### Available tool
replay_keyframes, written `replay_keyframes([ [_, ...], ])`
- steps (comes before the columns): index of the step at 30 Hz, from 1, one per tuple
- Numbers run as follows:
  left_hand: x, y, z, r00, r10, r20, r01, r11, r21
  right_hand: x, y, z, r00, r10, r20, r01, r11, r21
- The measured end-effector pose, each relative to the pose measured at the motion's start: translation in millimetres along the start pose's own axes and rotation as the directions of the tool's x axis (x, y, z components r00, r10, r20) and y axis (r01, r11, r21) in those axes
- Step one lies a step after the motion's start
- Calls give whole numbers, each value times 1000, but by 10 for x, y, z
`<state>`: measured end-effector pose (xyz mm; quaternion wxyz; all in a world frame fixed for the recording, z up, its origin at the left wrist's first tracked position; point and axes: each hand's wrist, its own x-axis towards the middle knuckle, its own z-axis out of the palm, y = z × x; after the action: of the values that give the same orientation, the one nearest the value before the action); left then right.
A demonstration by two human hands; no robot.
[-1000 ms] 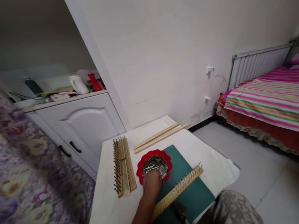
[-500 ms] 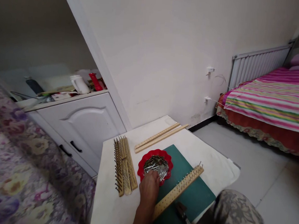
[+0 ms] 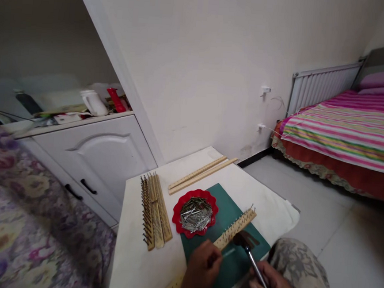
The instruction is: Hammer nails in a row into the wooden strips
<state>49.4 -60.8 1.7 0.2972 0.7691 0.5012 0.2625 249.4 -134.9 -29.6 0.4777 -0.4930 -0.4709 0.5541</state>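
Nail strip [image 3: 227, 238]: across green mat [image 3: 216, 192], nailed end abt 2 o'clock
L hand [image 3: 202, 262]: over strip, fingers curled; blurry, can't tell if gripping
R hand [image 3: 276, 283]: fingers clamped on hammer [image 3: 252, 258]

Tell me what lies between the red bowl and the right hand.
In the head view: the nailed wooden strip and the hammer head, over the green mat.

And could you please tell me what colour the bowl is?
The bowl is red, best seen in the head view.
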Motion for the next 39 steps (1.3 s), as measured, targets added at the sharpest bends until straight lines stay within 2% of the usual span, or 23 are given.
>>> replay_keyframes([
  [3,-150,60,209,983,80,167,-65,993,-95,26,7,-13,996,-22,-90,22,1000,8],
  [6,-214,101,327,965,80,248,-39,985,-167,14,83,-5,994,0,-105,6,998,58],
  [8,-215,117,350,969,71,236,-23,979,-201,-2,141,3,992,15,-127,-4,997,81],
  [10,-203,120,366,985,49,165,-7,968,-249,-10,181,12,989,33,-146,-19,995,99],
  [12,-191,113,411,996,-21,90,54,923,-382,-10,198,25,986,64,-152,-46,992,121],
  [13,-190,107,453,993,-78,86,110,870,-480,-6,200,32,985,81,-152,-60,989,135],
  [15,-194,96,575,970,-190,151,242,705,-667,1,201,51,984,112,-137,-88,982,164],
  [18,-214,93,806,919,-303,254,373,451,-811,8,203,89,990,114,-81,-94,972,216],
  [20,-224,100,923,893,-352,280,400,338,-852,6,196,111,992,109,-60,-92,968,234],
  [22,-221,101,953,881,-374,290,408,290,-866,-4,169,118,992,98,-78,-76,966,248],
  [24,-194,87,875,899,-377,221,356,336,-872,-18,119,103,989,74,-128,-42,970,239],
  [26,-137,53,714,928,-369,60,248,488,-837,-37,59,71,984,73,-163,-39,979,202],
  [29,-13,-20,455,931,-309,-196,137,790,-597,-63,7,26,977,143,-158,-119,981,152],
  [31,68,-65,354,925,-257,-279,123,899,-421,-72,20,20,975,175,-139,-156,978,140],
  [35,160,-124,356,937,-181,-299,116,968,-221,-59,112,46,981,151,-122,-136,984,118],
  [39,171,-148,419,944,-145,-295,104,983,-152,-32,176,52,982,47,-181,-26,993,117],
])
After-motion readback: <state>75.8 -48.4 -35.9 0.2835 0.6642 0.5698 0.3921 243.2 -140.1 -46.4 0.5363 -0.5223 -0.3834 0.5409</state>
